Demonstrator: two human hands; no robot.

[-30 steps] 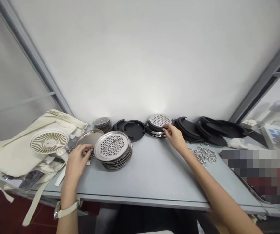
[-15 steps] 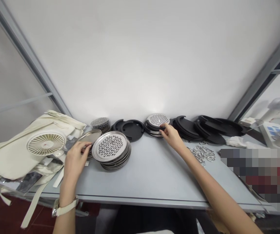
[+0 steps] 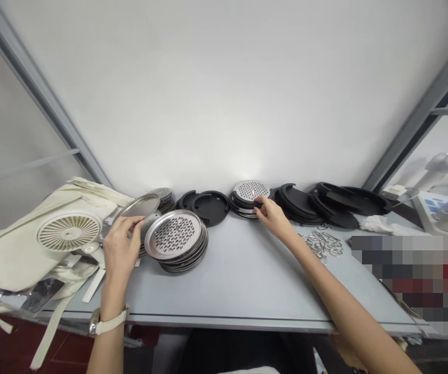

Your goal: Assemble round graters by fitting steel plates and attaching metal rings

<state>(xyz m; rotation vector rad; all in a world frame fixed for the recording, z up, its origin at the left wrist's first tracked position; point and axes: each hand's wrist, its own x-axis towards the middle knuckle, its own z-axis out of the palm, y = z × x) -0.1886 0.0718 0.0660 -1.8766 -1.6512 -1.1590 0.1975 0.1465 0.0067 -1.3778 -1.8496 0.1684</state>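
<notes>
while a metal disc (image 3: 140, 206) is pinched by the left hand (image 3: 121, 241) and a filled holder (image 3: 245, 202) by the right hand (image 3: 273, 218), loose graters (image 3: 175, 235) and bare holders (image 3: 210, 208) are left apart.

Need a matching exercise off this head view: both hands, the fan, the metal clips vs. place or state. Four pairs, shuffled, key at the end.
Column 1
1. Left hand
2. Right hand
3. White fan
4. Metal clips

Column 2
A. On the cream bag
B. At the edge of a black-rimmed stack near the wall
C. In a loose pile on the grey table
D. Pinching the rim of a tilted metal disc

Pairs: 1-D, 2-B, 3-A, 4-C
</notes>
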